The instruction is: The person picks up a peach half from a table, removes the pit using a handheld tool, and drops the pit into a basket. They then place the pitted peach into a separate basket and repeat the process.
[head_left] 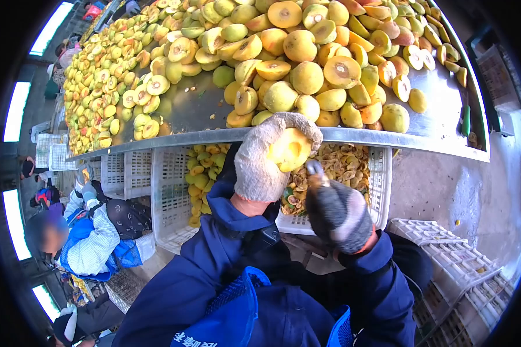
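So my left hand [266,156], in a pale knit glove, had its grip wrapped around a yellow fruit half [289,149], cut side facing me, held up right at the front edge of the metal bench [434,115]. My right hand [338,215], in a darker grey glove, was clenched around a small tool [314,169] with its metal tip poking up just under the fruit; couldn't tell if it was actually touching. The bench was piled with whole and halved yellow fruit [295,63], pits showing in a lot of them. Under the bench edge sat white plastic crates: one [171,196] held yellow fruit pieces, the one behind my hands [379,173] held brownish scraps. More crates [446,254] were stacked to my right. Off to my left, another person [92,237] in a blue apron was working at the same bench.
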`<state>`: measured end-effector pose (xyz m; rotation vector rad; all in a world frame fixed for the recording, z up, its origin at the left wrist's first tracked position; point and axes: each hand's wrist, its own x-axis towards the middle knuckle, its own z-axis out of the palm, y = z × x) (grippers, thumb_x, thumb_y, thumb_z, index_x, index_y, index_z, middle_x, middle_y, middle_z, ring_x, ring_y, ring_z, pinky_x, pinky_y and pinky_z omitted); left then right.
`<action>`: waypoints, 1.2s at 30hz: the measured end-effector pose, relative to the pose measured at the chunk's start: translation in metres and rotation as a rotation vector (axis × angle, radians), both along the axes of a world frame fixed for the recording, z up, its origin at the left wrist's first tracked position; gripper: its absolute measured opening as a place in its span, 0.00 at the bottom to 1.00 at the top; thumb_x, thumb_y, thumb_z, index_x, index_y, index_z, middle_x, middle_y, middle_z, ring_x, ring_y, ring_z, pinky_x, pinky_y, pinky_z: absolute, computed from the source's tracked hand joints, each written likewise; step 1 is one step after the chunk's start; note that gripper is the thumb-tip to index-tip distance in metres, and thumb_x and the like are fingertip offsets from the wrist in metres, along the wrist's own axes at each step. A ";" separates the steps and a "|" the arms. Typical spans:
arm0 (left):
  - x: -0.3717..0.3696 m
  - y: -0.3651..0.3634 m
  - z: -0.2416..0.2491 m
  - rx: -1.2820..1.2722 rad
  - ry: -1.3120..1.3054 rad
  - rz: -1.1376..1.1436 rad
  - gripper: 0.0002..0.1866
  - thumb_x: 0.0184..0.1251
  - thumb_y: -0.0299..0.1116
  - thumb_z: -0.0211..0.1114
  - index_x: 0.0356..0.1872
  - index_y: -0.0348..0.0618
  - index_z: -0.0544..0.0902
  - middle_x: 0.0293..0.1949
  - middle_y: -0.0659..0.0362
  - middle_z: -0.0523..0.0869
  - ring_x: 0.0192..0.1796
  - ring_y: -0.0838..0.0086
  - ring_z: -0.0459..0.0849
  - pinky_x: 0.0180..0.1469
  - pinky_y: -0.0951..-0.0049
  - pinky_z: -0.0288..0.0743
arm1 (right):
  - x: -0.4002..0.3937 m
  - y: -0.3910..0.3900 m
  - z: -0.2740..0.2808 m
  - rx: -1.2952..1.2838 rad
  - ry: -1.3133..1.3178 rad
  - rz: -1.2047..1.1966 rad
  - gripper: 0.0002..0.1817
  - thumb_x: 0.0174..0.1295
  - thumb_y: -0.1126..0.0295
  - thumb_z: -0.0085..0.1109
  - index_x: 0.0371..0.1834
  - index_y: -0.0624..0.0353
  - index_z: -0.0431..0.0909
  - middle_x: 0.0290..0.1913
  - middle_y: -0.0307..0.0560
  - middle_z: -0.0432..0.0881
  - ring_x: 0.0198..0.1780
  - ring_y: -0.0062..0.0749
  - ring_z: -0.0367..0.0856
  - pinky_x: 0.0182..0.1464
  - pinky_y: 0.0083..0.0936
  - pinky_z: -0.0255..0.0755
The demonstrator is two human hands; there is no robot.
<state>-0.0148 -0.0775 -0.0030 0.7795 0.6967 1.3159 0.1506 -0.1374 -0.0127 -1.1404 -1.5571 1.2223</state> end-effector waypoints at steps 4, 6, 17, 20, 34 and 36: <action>0.015 -0.008 -0.003 0.036 -0.039 0.036 0.20 0.82 0.40 0.47 0.47 0.29 0.79 0.44 0.48 0.85 0.49 0.64 0.84 0.59 0.63 0.76 | 0.000 -0.002 0.029 -0.427 0.061 0.205 0.14 0.67 0.71 0.55 0.52 0.66 0.77 0.32 0.60 0.82 0.30 0.52 0.82 0.33 0.41 0.76; 0.017 -0.008 -0.004 0.149 0.136 0.070 0.21 0.81 0.41 0.49 0.45 0.29 0.79 0.42 0.48 0.84 0.43 0.65 0.85 0.50 0.65 0.80 | -0.004 -0.005 0.021 -0.331 0.014 0.227 0.18 0.64 0.73 0.57 0.56 0.67 0.75 0.34 0.62 0.82 0.31 0.55 0.82 0.33 0.43 0.76; 0.028 -0.015 -0.003 0.093 0.135 0.072 0.21 0.81 0.42 0.48 0.40 0.33 0.80 0.40 0.48 0.84 0.35 0.68 0.83 0.34 0.73 0.78 | 0.002 -0.004 0.015 -0.510 0.279 0.231 0.26 0.78 0.48 0.46 0.35 0.60 0.80 0.19 0.41 0.76 0.23 0.27 0.77 0.25 0.27 0.69; 0.028 -0.016 0.004 0.084 0.139 0.066 0.21 0.80 0.43 0.48 0.40 0.32 0.80 0.40 0.47 0.83 0.35 0.66 0.83 0.34 0.71 0.78 | 0.007 -0.003 0.014 -0.740 0.447 0.269 0.26 0.76 0.45 0.47 0.33 0.57 0.78 0.20 0.38 0.75 0.22 0.24 0.75 0.23 0.24 0.64; 0.014 -0.011 0.000 -0.166 -0.215 -0.061 0.23 0.82 0.46 0.46 0.47 0.34 0.80 0.43 0.49 0.86 0.41 0.64 0.86 0.46 0.65 0.81 | 0.018 -0.022 0.000 -0.852 0.905 0.111 0.30 0.77 0.44 0.45 0.27 0.59 0.76 0.14 0.39 0.69 0.11 0.24 0.64 0.17 0.22 0.58; -0.003 -0.014 0.002 -0.138 -0.095 0.035 0.22 0.80 0.46 0.50 0.48 0.34 0.80 0.43 0.50 0.86 0.42 0.65 0.86 0.47 0.66 0.82 | 0.017 -0.016 0.002 -0.873 0.921 0.044 0.29 0.76 0.41 0.45 0.29 0.56 0.73 0.11 0.36 0.63 0.09 0.25 0.58 0.13 0.23 0.53</action>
